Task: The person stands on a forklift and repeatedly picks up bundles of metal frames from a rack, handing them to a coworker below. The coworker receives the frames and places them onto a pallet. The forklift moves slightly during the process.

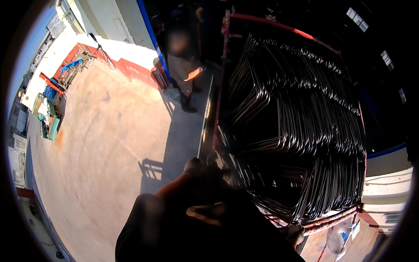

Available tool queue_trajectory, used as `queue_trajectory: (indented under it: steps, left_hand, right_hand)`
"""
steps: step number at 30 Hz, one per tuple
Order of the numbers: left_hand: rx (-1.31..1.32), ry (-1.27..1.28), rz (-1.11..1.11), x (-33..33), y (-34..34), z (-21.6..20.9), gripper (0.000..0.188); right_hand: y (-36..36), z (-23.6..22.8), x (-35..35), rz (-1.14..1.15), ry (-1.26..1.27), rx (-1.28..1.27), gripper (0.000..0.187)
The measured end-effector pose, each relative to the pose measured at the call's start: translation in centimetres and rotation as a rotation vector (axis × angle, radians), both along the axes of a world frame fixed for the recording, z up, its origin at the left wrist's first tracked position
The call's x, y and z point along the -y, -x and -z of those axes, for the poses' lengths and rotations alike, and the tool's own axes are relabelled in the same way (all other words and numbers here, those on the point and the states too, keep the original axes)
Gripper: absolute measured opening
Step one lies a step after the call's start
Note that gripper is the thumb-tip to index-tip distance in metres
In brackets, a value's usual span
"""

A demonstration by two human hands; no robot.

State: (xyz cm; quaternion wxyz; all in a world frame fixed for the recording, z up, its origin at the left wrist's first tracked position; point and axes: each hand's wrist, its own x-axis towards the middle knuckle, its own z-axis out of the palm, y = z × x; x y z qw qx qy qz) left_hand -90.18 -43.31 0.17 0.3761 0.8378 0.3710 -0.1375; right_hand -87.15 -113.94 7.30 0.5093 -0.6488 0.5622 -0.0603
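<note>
A red metal rack (pixel 217 109) full of bent black metal rods (pixel 301 118) stands in front of me and to the right. The rods hang in several dense rows, their bends shining in the sun. My left hand (pixel 194 166), in a dark glove, is rounded closed at the rack's near left corner; deep shadow hides what it grips. My right hand (pixel 295 233), also gloved, is closed around the worn red rail (pixel 329 220) along the rack's near side.
A person (pixel 181 70) stands in the doorway shade beyond the rack's left side. A blue-edged door post (pixel 152 35) rises beside them. Far left on the concrete floor (pixel 100 131) are a green cart (pixel 50 126) and blue and orange metal frames (pixel 70 65). A plastic bag (pixel 336 240) hangs at lower right.
</note>
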Motion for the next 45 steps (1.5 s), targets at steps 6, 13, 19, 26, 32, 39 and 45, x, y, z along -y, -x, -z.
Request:
queue_trajectory:
  steps: [6, 13, 19, 26, 32, 39, 45]
  left_hand:
    - [0.047, 0.16, -0.114, 2.1, -1.2, 2.3, 0.044]
    - [0.032, 0.114, -0.26, -0.5, 0.6, 0.0, 0.041]
    - [0.165, 0.138, -0.127, 0.8, -0.9, 2.6, 0.034]
    - [0.281, 0.607, -0.677, -3.4, -5.1, 1.8, 0.023]
    - [0.562, 0.824, -0.81, -11.4, -11.6, -1.3, 0.026]
    - [0.65, 0.804, -0.8, -17.7, -21.0, -4.0, 0.029]
    - [0.72, 0.84, -0.835, -21.9, -26.3, -2.8, 0.027]
  right_hand:
    - [-0.4, 2.9, 10.2, -0.11, -0.182, 0.2, 0.039]
    - [-0.4, -1.2, -3.8, -0.088, -0.004, 0.057, 0.04]
    - [0.7, -2.3, -1.1, -0.097, 0.033, 0.105, 0.035]
    - [0.2, 0.8, 1.4, -0.323, 0.142, -0.044, 0.036]
    - [0.0, 3.6, 2.5, -0.573, 0.333, -0.241, 0.066]
    - [0.0, 5.5, 1.0, -0.779, 0.844, -0.329, 0.053]
    - [-7.0, -0.8, -19.4, -0.989, 0.911, -0.083, 0.052]
